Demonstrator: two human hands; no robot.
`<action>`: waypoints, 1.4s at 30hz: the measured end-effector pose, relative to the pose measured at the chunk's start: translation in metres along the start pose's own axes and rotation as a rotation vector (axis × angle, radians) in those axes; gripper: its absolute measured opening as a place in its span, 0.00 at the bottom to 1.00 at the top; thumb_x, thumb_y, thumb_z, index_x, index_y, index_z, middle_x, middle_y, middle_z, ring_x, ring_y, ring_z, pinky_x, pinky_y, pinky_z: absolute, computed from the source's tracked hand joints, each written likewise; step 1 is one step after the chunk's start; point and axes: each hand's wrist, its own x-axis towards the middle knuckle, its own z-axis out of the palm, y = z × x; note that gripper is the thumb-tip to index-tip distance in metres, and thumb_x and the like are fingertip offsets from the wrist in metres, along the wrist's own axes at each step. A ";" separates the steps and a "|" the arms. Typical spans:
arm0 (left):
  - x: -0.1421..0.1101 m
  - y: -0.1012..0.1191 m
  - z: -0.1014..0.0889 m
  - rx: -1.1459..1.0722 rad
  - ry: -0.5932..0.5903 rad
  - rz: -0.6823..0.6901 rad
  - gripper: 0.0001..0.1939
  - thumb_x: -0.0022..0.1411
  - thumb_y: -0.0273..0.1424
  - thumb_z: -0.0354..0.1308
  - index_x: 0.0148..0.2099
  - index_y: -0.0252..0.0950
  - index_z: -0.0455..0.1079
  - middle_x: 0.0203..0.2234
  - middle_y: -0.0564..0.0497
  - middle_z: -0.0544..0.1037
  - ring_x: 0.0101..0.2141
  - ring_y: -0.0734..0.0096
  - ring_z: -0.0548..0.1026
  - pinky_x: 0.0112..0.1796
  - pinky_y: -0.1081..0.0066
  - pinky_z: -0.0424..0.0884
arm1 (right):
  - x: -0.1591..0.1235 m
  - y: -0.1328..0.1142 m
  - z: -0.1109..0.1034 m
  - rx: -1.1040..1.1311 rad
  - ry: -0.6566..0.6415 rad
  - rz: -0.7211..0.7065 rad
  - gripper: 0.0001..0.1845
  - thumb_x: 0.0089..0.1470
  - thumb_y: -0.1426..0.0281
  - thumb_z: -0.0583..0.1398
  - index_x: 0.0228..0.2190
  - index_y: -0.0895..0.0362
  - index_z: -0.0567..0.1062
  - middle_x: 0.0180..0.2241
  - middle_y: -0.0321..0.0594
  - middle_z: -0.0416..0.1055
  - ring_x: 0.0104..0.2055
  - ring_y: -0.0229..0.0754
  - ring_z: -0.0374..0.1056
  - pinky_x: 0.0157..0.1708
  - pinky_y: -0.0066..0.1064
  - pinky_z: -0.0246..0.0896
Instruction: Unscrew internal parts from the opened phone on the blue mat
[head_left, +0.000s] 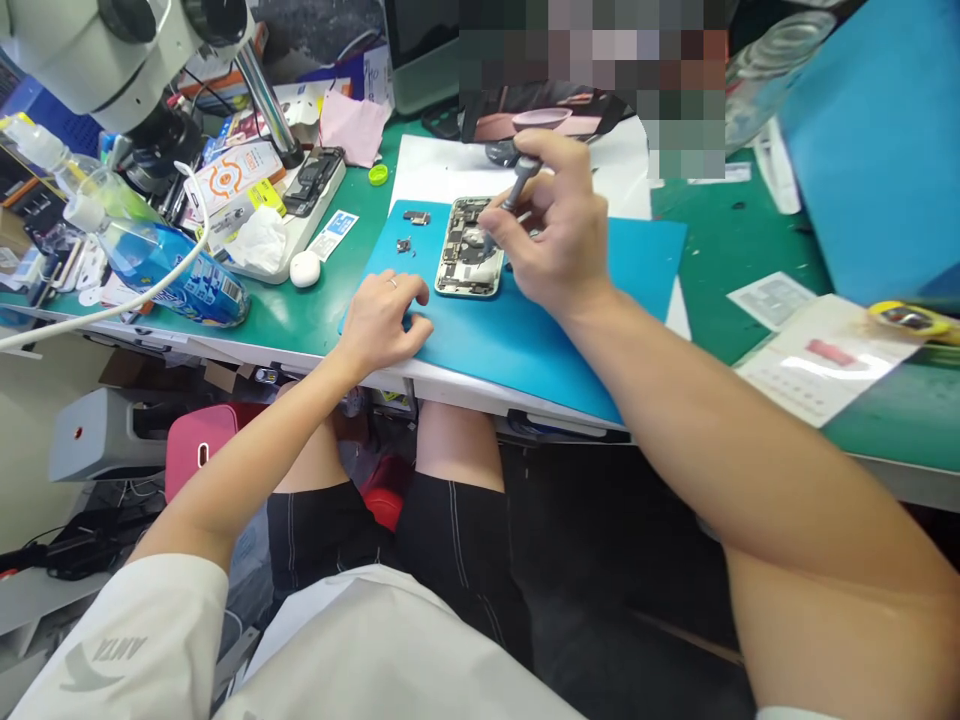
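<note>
My right hand (559,215) is closed around a small grey screwdriver (519,185), whose lower end points down at an opened smartphone (463,260). The screwdriver's tip is hard to make out against the phone's innards. The phone lies on a blue mat (517,345) with its circuit board and inner parts bare. My left hand (381,318) rests on the mat's left edge, apart from the phone, its fingers loosely bent and the thumb away from the forefinger, holding nothing. Between the left hand and the phone's far end lie a small phone part (416,218) and a smaller metal piece (403,245).
At the left stand a microscope (120,70), a blue liquid bottle (180,265) and a white cable (150,290). A round white case (305,269) and a green cap (378,175) sit nearby. On the right are a printed sheet (825,360) and a yellow-handled tool (911,320).
</note>
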 end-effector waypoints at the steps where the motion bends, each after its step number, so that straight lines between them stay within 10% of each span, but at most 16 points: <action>1: 0.000 0.000 0.000 0.000 -0.006 -0.006 0.09 0.54 0.26 0.54 0.39 0.41 0.68 0.29 0.50 0.74 0.37 0.54 0.73 0.43 0.56 0.66 | 0.000 -0.001 0.000 0.008 -0.004 0.006 0.27 0.63 0.57 0.64 0.60 0.45 0.63 0.34 0.34 0.78 0.30 0.39 0.71 0.33 0.31 0.70; 12: -0.001 0.003 -0.004 0.073 -0.058 0.037 0.16 0.62 0.28 0.54 0.52 0.37 0.72 0.34 0.48 0.79 0.37 0.56 0.76 0.41 0.60 0.68 | -0.006 -0.012 0.008 0.050 0.006 -0.007 0.26 0.65 0.54 0.61 0.60 0.47 0.66 0.36 0.36 0.81 0.31 0.42 0.76 0.33 0.36 0.77; 23: 0.004 0.014 -0.018 0.145 -0.122 0.146 0.20 0.73 0.37 0.53 0.60 0.35 0.72 0.37 0.44 0.78 0.33 0.56 0.77 0.34 0.58 0.73 | 0.004 -0.020 0.017 -0.001 -0.061 -0.349 0.33 0.65 0.71 0.63 0.66 0.43 0.61 0.45 0.39 0.83 0.38 0.43 0.83 0.39 0.35 0.83; 42: 0.005 0.034 -0.012 0.171 -0.176 0.098 0.27 0.68 0.38 0.62 0.63 0.25 0.70 0.32 0.47 0.79 0.30 0.59 0.78 0.28 0.60 0.76 | 0.005 -0.021 0.020 0.108 0.025 -0.063 0.32 0.64 0.78 0.61 0.65 0.47 0.64 0.39 0.38 0.78 0.39 0.38 0.79 0.38 0.31 0.81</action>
